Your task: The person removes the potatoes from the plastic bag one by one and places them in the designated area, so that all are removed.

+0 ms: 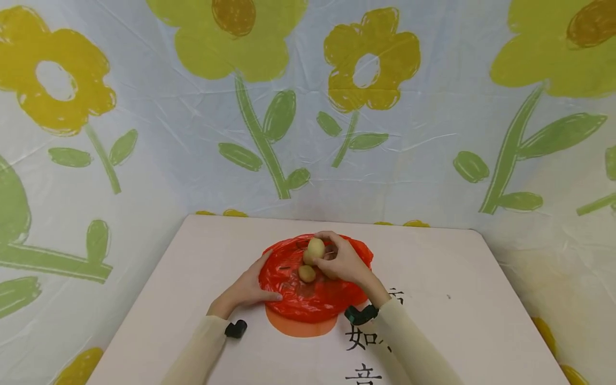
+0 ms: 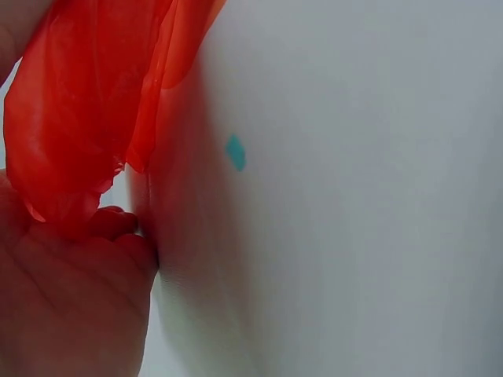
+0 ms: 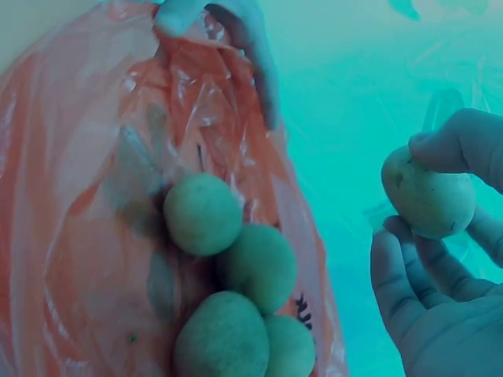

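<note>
A red plastic bag [image 1: 293, 306] lies spread on the table with several small potatoes [image 3: 203, 214] clustered in its middle. My left hand [image 1: 246, 286] holds the bag's left edge between thumb and fingers; the left wrist view shows red film over part of this hand [image 2: 75, 302]. Above the bag, my right hand [image 1: 345, 263] pinches one pale potato [image 1: 316, 248] between thumb and fingers. The right wrist view shows that held potato [image 3: 428, 196] apart from the others. From the head, my right hand hides part of the pile.
Under the bag, the white table [image 1: 221, 256] carries an orange printed shape [image 1: 303, 327] and black printed characters [image 1: 362, 338]. A flowered cloth [image 1: 308, 133] hangs behind the table and along both sides. Each wrist wears a small black camera [image 1: 236, 329].
</note>
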`<act>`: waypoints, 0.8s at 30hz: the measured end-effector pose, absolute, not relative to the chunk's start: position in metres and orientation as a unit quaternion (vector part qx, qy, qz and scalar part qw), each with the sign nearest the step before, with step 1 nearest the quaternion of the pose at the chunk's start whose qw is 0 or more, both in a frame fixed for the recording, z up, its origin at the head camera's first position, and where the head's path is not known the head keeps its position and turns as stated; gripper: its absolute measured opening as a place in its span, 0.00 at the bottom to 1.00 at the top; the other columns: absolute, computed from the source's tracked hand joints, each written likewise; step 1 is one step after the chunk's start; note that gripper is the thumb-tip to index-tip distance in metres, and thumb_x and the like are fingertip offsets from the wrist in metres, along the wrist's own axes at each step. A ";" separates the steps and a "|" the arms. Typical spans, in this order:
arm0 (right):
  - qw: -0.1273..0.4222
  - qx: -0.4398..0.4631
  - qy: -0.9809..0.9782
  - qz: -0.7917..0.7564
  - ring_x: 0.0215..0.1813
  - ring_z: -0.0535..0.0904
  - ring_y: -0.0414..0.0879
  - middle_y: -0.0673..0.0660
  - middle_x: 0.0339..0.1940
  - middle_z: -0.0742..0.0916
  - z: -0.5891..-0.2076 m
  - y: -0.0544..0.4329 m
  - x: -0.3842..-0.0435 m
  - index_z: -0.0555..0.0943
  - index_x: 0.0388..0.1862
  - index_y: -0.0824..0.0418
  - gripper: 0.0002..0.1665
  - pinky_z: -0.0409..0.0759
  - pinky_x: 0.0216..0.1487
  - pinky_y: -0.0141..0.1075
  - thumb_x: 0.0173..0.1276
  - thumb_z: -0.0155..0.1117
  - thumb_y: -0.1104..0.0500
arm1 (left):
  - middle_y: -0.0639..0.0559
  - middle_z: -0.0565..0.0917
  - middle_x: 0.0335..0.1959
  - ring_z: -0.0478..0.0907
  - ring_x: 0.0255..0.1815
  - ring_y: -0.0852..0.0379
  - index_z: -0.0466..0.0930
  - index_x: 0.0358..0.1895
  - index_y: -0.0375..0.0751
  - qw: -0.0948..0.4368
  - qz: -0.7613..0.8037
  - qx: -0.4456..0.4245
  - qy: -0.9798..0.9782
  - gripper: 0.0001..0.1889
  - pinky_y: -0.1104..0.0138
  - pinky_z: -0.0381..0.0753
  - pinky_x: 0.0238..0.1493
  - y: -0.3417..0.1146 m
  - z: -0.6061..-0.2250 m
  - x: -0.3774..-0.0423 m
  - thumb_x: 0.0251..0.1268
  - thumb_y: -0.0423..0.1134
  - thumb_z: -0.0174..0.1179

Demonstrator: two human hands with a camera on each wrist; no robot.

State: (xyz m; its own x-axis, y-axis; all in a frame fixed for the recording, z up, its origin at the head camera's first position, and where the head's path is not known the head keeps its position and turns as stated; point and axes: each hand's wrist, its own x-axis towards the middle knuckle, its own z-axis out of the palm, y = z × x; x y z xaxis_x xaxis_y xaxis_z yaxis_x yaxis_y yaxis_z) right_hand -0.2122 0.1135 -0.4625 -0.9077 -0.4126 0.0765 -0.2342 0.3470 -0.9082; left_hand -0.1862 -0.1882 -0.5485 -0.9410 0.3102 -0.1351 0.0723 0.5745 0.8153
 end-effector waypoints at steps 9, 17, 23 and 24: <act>0.070 -0.200 0.800 -0.561 0.54 0.84 0.52 0.58 0.64 0.82 -0.474 0.128 -0.212 0.74 0.70 0.56 0.35 0.87 0.55 0.38 0.66 0.76 0.58 | 0.52 0.57 0.83 0.58 0.82 0.44 0.42 0.85 0.59 0.138 0.450 0.124 0.874 0.68 0.41 0.69 0.74 -0.187 -0.549 -0.185 0.42 0.59 0.82; 0.069 -0.204 0.795 -0.567 0.53 0.85 0.53 0.59 0.63 0.83 -0.473 0.133 -0.211 0.76 0.69 0.54 0.34 0.86 0.53 0.37 0.65 0.77 0.58 | 0.54 0.59 0.82 0.60 0.80 0.45 0.44 0.85 0.59 0.133 0.467 0.112 0.867 0.67 0.44 0.75 0.71 -0.189 -0.551 -0.179 0.43 0.56 0.82; 0.064 -0.194 0.809 -0.551 0.52 0.86 0.50 0.56 0.61 0.84 -0.468 0.139 -0.213 0.77 0.68 0.51 0.34 0.87 0.53 0.38 0.64 0.78 0.56 | 0.48 0.62 0.79 0.64 0.77 0.44 0.46 0.84 0.58 0.120 0.454 0.109 0.876 0.67 0.43 0.78 0.67 -0.187 -0.550 -0.184 0.41 0.59 0.82; 0.062 -0.195 0.814 -0.544 0.51 0.86 0.50 0.55 0.61 0.84 -0.467 0.140 -0.213 0.77 0.68 0.50 0.34 0.87 0.53 0.39 0.64 0.78 0.56 | 0.47 0.63 0.78 0.65 0.76 0.43 0.47 0.84 0.57 0.119 0.447 0.106 0.880 0.67 0.42 0.77 0.67 -0.187 -0.549 -0.184 0.41 0.60 0.82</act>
State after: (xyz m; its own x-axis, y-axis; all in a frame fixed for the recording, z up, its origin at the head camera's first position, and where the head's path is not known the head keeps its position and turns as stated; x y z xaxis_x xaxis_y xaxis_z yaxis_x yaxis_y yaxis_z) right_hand -0.2133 0.1399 -0.4672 -0.9161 -0.3854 0.1107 -0.2497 0.3321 -0.9096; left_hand -0.1840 -0.1869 -0.5487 -0.9494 0.2923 -0.1151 0.0798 0.5786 0.8117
